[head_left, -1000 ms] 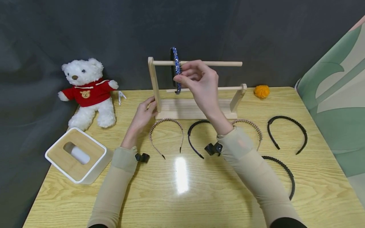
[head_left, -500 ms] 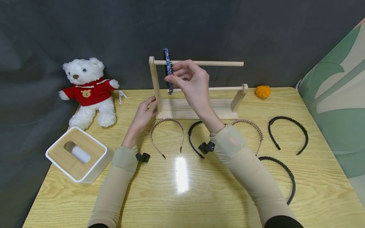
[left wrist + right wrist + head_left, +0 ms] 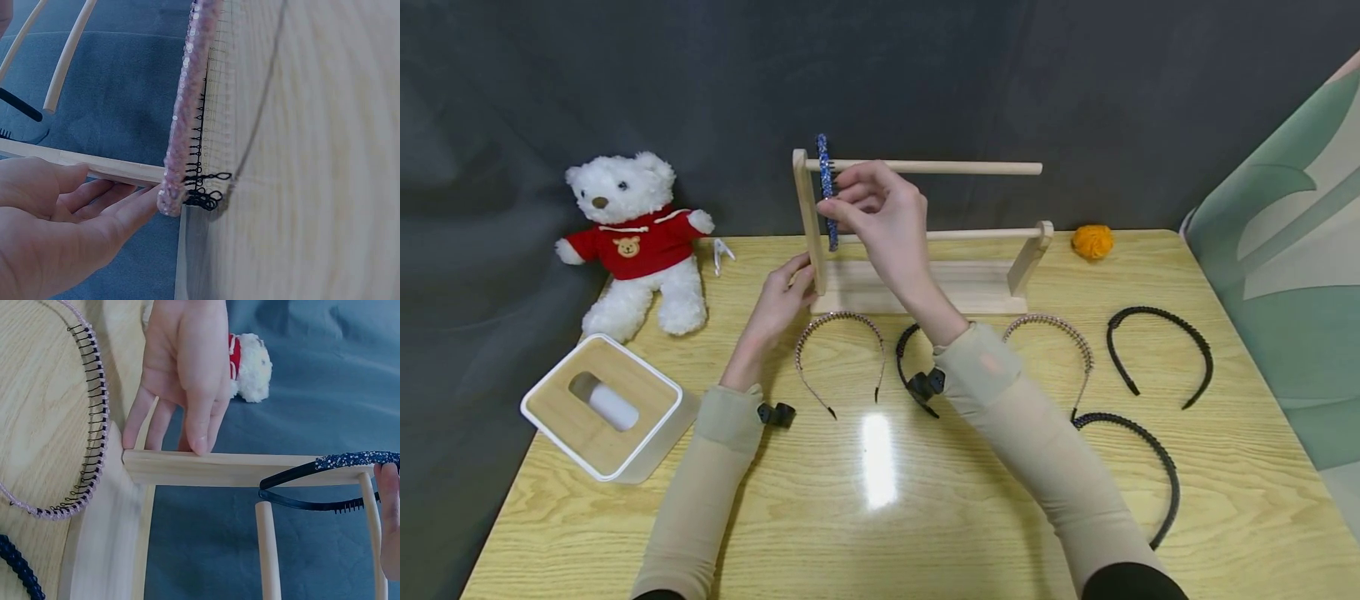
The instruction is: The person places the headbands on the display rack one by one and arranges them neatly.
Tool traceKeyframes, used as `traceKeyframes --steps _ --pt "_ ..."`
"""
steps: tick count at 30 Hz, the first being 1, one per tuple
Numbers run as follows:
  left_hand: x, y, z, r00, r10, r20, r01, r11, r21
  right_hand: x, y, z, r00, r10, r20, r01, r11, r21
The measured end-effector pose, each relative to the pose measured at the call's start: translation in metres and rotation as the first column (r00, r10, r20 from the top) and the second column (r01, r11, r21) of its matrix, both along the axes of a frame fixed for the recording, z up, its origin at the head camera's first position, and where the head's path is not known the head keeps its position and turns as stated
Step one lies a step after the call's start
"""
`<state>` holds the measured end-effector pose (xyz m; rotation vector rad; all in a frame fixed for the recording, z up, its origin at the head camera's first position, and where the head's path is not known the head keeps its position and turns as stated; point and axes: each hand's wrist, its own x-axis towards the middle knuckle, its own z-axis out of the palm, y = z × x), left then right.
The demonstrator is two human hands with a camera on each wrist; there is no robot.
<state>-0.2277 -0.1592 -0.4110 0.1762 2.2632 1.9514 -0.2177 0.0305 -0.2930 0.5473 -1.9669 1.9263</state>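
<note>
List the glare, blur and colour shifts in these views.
Head view: a bright glare patch on the table; left wrist view: the table grain at right looks blurred; right wrist view: the glitter headband catches light in white specks; both wrist views: the backdrop looks blue, though dark grey in the head view.

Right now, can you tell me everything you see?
teddy bear: 1, white, red top, back left
box: 1, white, wooden lid, before bear
clip-like piece: 1, white, beside bear
stand: 1, pale wood, back middle
sparkly headband: 1, blue, around upper rod
beaded headbands: 2, pink, on table
other headbands: 3, black, on table
fluffy ball: 1, orange, back right
table: 1, light wood, underneath
backdrop: 1, dark, behind
patterned panel: 1, green and cream, right
sleeves: 2, beige, on arms
wrist cameras: 2, black, at cuffs
left hand: 1, bare, touching left post
right hand: 1, bare, pinching sparkly headband
</note>
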Motion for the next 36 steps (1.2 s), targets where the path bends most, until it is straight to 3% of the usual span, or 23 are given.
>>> traceKeyframes --steps 8,25,36 --pt "-0.001 -0.001 -0.001 1.000 0.003 0.004 -0.003 1.000 -0.003 -0.005 -0.008 -0.006 0.999 -0.031 -0.022 0.032 0.998 0.046" --pt "-0.001 0.000 -0.001 1.000 -0.001 -0.004 0.000 1.000 -0.008 -0.011 -0.011 -0.013 0.997 -0.079 -0.005 0.079 0.996 0.045" --pt "-0.001 0.000 -0.003 1.000 0.007 -0.010 -0.008 1.000 -0.013 -0.011 -0.010 -0.015 0.998 -0.070 -0.003 0.070 0.996 0.064"
